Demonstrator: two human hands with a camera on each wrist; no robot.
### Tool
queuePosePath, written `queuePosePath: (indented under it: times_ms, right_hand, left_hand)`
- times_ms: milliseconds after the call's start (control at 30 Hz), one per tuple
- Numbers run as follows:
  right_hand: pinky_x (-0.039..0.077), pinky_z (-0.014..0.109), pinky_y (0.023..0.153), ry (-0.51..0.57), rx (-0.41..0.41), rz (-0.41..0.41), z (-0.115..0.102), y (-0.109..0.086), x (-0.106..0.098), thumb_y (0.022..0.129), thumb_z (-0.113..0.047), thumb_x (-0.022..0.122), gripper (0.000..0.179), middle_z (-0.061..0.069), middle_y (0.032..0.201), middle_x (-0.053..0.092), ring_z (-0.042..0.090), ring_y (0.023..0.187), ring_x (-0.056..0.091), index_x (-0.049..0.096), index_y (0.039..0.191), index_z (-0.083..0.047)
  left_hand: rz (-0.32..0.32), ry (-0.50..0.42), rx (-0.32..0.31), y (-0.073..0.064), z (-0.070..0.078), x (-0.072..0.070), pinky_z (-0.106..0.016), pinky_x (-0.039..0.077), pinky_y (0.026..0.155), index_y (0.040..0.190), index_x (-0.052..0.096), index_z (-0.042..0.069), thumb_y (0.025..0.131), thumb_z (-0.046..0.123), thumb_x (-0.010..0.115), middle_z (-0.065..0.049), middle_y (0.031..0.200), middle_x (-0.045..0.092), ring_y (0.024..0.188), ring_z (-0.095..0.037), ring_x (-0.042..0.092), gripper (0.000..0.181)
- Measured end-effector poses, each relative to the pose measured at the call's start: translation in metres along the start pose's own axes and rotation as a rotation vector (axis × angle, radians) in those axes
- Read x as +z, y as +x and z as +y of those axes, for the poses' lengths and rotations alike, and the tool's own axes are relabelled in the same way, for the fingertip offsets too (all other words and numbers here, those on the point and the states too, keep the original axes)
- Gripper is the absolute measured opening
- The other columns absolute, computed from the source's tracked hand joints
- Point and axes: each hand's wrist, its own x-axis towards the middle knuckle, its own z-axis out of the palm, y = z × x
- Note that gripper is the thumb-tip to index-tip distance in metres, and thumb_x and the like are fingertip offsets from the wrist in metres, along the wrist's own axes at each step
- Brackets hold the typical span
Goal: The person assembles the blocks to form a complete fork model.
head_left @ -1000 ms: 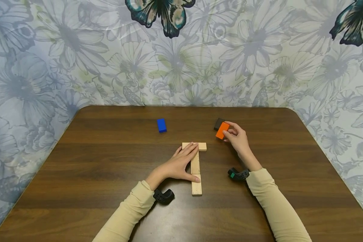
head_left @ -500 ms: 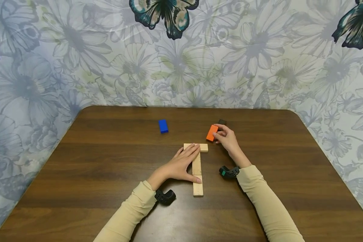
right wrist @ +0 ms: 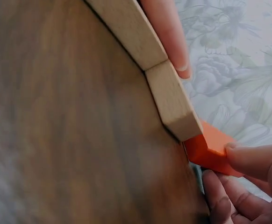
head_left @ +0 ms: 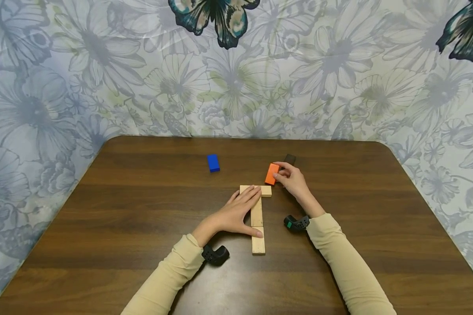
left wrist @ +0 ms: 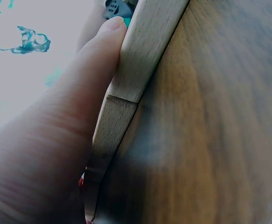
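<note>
In the head view, my left hand (head_left: 236, 214) rests with outstretched fingers on plain wooden blocks, its fingertips on a crosswise block (head_left: 266, 191). Two more blocks run toward me in a line from it: a middle block (head_left: 256, 217) and a near block (head_left: 258, 247), where the thumb lies. My right hand (head_left: 293, 180) pinches an orange block (head_left: 271, 174) between thumb and fingers, just beyond the crosswise block's right end. In the right wrist view the orange block (right wrist: 213, 151) appears right beside a plain block's end (right wrist: 173, 100); whether they touch, I cannot tell.
A black block (head_left: 289, 159) lies behind the right hand, partly covered by it. Toward the back left of the brown table (head_left: 102, 227) lies a blue block (head_left: 213, 163). A flowered wall covering (head_left: 236, 96) rises behind the table's far edge.
My right hand has carried the orange block leftward, away from the black block, to the crosswise block's right end. My left hand has stayed on the plain blocks.
</note>
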Motion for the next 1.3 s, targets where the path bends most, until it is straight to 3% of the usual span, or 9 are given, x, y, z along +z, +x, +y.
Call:
queuePosePath:
  times_ms: [200, 400, 867, 1300]
  right_hand:
    - [0.042, 0.029, 0.063, -0.136, -0.032, -0.027, -0.0031, 0.0038, -0.0020, 0.090, -0.009, 0.063, 0.039, 0.014, 0.092, 0.062, 0.022, 0.076, 0.054, 0.057, 0.127, -0.001]
    - [0.039, 0.028, 0.057, -0.169, -0.017, -0.086, -0.0051, 0.0070, -0.0038, 0.091, -0.008, 0.062, 0.034, 0.011, 0.083, 0.058, 0.021, 0.068, 0.050, 0.059, 0.124, 0.000]
    - [0.040, 0.029, 0.059, -0.177, -0.033, -0.097, -0.0067, 0.0068, -0.0024, 0.091, -0.008, 0.062, 0.032, 0.009, 0.081, 0.058, 0.021, 0.068, 0.050, 0.060, 0.121, 0.001]
    - [0.040, 0.030, 0.060, -0.188, -0.036, -0.086, -0.0014, 0.0033, 0.0000, 0.091, -0.011, 0.062, 0.032, 0.009, 0.084, 0.060, 0.021, 0.070, 0.052, 0.060, 0.121, 0.000]
  left_hand:
    - [0.010, 0.017, 0.012, 0.0009, 0.0005, 0.0002, -0.052, 0.004, 0.108, 0.150, 0.008, 0.005, 0.074, 0.063, 0.067, -0.007, 0.156, 0.004, 0.140, -0.021, -0.004, 0.113]
    - [0.012, 0.013, 0.017, 0.0019, 0.0009, -0.0004, -0.052, 0.003, 0.108, 0.150, 0.007, 0.005, 0.075, 0.062, 0.067, -0.009, 0.156, 0.003, 0.140, -0.020, -0.004, 0.112]
    - [0.001, 0.009, -0.014, 0.0022, 0.0003, -0.0007, -0.048, 0.001, 0.109, 0.151, 0.006, 0.008, 0.074, 0.063, 0.066, -0.003, 0.156, 0.000, 0.140, -0.015, -0.008, 0.112]
    - [-0.003, 0.007, -0.017, 0.0005, 0.0013, -0.0004, -0.049, 0.002, 0.108, 0.150, 0.007, 0.006, 0.073, 0.064, 0.067, -0.006, 0.156, 0.003, 0.140, -0.017, -0.006, 0.113]
